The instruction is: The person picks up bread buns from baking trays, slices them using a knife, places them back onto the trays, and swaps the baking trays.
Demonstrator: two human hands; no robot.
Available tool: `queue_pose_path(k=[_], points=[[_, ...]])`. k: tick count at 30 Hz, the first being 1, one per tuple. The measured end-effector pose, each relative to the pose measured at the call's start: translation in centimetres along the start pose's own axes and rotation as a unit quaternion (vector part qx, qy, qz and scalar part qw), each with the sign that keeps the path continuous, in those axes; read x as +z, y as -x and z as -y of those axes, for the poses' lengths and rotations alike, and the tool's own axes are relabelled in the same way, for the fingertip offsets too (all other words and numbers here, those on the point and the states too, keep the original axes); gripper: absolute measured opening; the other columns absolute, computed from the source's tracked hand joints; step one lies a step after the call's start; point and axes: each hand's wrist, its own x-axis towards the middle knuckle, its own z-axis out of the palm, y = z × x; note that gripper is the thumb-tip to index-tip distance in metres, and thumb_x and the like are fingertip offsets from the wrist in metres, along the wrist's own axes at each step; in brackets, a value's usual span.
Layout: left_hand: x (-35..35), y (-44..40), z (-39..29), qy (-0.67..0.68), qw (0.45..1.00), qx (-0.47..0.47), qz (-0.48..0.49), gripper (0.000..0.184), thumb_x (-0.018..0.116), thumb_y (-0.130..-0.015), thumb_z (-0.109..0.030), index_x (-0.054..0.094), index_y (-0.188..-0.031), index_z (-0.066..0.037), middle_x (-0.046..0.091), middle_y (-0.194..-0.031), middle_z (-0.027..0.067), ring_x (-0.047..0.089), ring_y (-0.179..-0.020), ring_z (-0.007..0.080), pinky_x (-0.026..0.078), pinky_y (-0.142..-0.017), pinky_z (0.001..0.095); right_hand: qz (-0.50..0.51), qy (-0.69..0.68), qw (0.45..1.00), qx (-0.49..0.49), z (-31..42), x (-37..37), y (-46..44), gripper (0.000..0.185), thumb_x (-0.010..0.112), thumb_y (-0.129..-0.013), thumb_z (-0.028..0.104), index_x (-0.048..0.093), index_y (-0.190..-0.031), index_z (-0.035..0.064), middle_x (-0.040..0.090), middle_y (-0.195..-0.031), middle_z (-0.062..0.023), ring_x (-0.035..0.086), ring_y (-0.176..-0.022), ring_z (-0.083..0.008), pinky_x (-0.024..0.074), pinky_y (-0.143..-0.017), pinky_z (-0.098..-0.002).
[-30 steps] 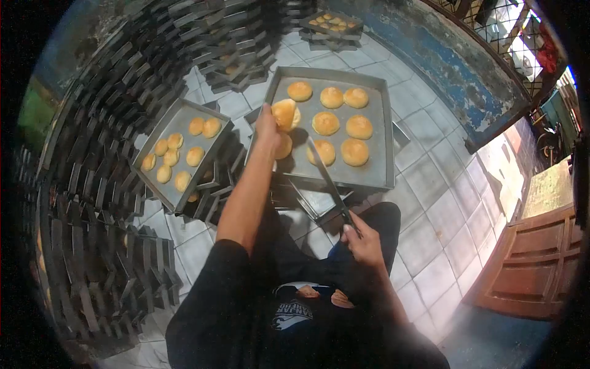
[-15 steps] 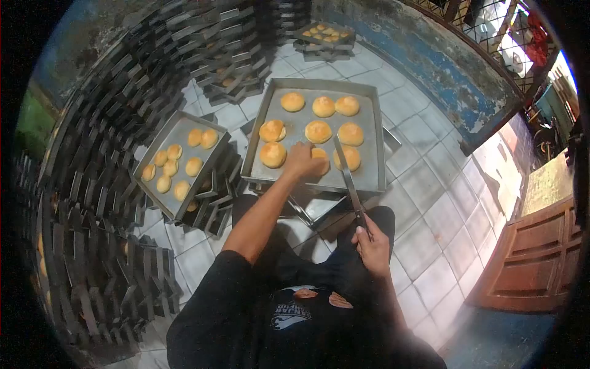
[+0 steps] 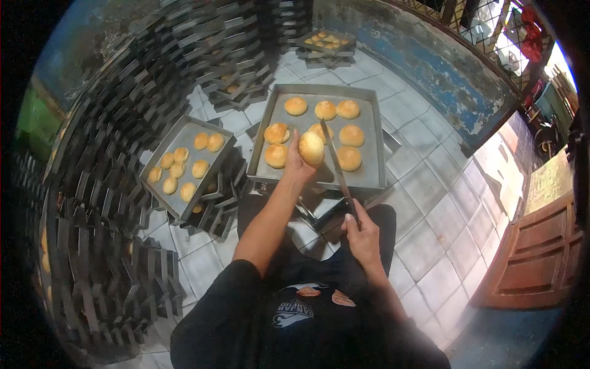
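Note:
A golden bun (image 3: 311,148) is held up in my left hand (image 3: 297,161), tilted above the front part of a metal baking tray (image 3: 379,138). My right hand (image 3: 362,235) grips the dark handle of a long knife (image 3: 336,158). The blade points away from me and passes just right of the held bun, over the tray. Several more buns lie on this tray, among them one at the left (image 3: 276,155) and one at the right (image 3: 350,158). Another bun (image 3: 321,130) is partly covered by the blade and the held bun.
To the left, a smaller tray (image 3: 173,203) of buns rests on stacked trays. Tall stacks of dark metal trays (image 3: 117,129) fill the left side. A further tray of buns (image 3: 326,42) stands at the back. A wooden door (image 3: 531,258) is at the right, beyond white floor tiles (image 3: 424,227).
My left hand has lifted the bun off the tray and turned it upright. The knife has shifted slightly left, its tip now nearer the tray's middle.

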Motion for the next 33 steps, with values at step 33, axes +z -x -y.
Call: queue_pose_path(k=[33], points=[[2.0, 3.2, 4.8, -0.060, 0.998, 0.017, 0.025, 0.045, 0.065, -0.097, -0.057, 0.066, -0.109, -0.014, 0.069, -0.091, 0.0037, 0.069, -0.080, 0.0203, 0.059, -0.072, 0.0396, 0.010, 0.056, 0.998, -0.021, 2.3, 1.2, -4.7, 0.050, 0.060, -0.103, 0.022, 0.052, -0.149, 0.0048, 0.071, -0.078, -0.0159, 0.071, -0.072, -0.0255, 0.0552, -0.073, -0.0376]])
